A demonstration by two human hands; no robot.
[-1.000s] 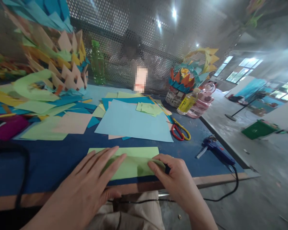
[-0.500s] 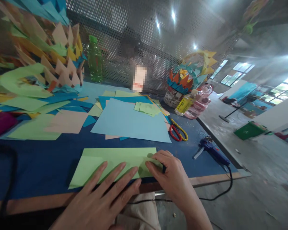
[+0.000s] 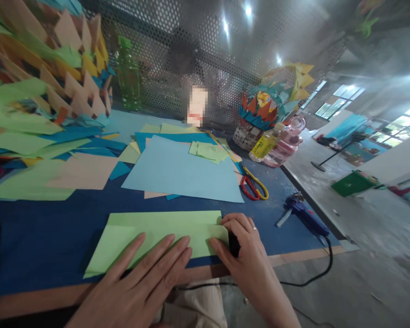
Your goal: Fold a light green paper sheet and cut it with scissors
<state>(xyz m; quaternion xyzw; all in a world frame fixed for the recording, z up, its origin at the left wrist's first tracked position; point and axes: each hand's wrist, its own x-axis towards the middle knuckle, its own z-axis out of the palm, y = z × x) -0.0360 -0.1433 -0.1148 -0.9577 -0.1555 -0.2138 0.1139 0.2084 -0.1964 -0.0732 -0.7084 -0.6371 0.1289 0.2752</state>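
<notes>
A folded strip of light green paper lies along the near edge of the blue table, with a lengthwise crease showing. My left hand rests flat on its lower middle, fingers stretched out and slightly apart. At the paper's right end, my right hand has its thumb on top and its curled fingers against the short edge, pinching it. Beyond the strip is a large light blue sheet with small green pieces on top. Scissors with red and yellow handles lie right of that sheet.
At right, a blue glue gun trails its cord over the table edge. Behind stand a yellow-labelled bottle, a pink bottle and a green bottle. Paper crowns and loose sheets cover the left; perforated metal rises behind.
My left hand's fingers have drawn closer together and shifted slightly left on the green paper. My right hand keeps to the right end. The camera view has shifted a little.
</notes>
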